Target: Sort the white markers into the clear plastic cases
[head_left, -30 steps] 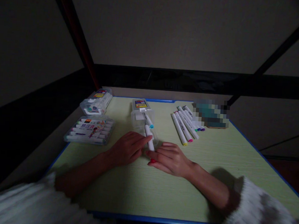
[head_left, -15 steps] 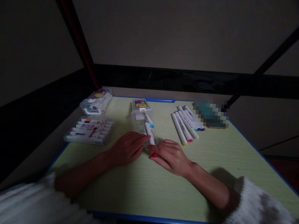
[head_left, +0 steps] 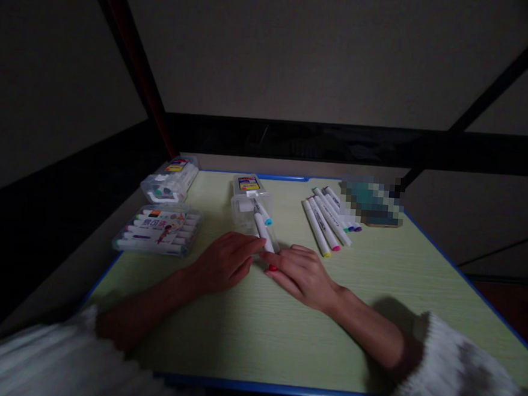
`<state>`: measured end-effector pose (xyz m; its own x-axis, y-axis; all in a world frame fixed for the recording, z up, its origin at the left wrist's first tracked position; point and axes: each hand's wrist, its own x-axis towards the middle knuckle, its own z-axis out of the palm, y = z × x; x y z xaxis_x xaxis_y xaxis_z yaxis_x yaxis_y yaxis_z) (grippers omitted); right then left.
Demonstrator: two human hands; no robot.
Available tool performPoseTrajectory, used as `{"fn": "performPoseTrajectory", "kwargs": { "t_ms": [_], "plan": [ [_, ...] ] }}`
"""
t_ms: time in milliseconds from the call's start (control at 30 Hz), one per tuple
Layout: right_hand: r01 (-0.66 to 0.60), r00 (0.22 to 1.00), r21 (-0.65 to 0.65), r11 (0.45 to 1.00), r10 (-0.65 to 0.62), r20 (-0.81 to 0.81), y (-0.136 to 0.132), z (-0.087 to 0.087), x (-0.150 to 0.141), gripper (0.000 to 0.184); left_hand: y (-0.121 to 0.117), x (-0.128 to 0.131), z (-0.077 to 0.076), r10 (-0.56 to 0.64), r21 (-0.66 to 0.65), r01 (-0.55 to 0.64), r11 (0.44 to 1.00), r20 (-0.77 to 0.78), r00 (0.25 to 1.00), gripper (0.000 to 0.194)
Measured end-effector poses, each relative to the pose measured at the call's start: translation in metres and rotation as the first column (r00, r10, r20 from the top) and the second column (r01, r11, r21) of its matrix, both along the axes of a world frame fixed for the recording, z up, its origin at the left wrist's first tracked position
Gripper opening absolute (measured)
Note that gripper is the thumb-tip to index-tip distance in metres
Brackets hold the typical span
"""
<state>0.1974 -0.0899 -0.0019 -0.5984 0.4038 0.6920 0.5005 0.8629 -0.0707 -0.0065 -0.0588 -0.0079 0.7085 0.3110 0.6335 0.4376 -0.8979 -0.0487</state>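
Table [head_left: 254,342], pale green with a blue rim, carries everything within reach: two closed marker packs [head_left: 159,229] at the left, a clear box [head_left: 249,206] lying on its side at the middle with its mouth toward the person, and a row of loose markers [head_left: 328,217] at the right. Left hand [head_left: 223,261] lies flat with fingers together at the box's mouth, seemingly steadying it, while right hand [head_left: 301,274] pinches the near end of a white marker [head_left: 262,229] whose far end sits inside the box.
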Motion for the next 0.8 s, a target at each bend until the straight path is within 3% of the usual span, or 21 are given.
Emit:
{"fn": "performPoseTrajectory", "kwargs": {
  "t_ms": [433,800],
  "plan": [
    [0.077,0.994,-0.222,0.972,-0.092,-0.057,0.0014,-0.0050,0.0000,0.025,-0.0005,-0.0001,0.0012,0.026,-0.074,-0.029,0.997,-0.036,0.999,0.039],
    [0.089,0.996,-0.256,0.963,-0.085,0.027,0.0037,-0.0045,-0.0017,0.032,-0.0002,0.0009,0.0028,0.077,-0.089,-0.081,0.993,-0.054,0.996,0.043]
  ]
}}
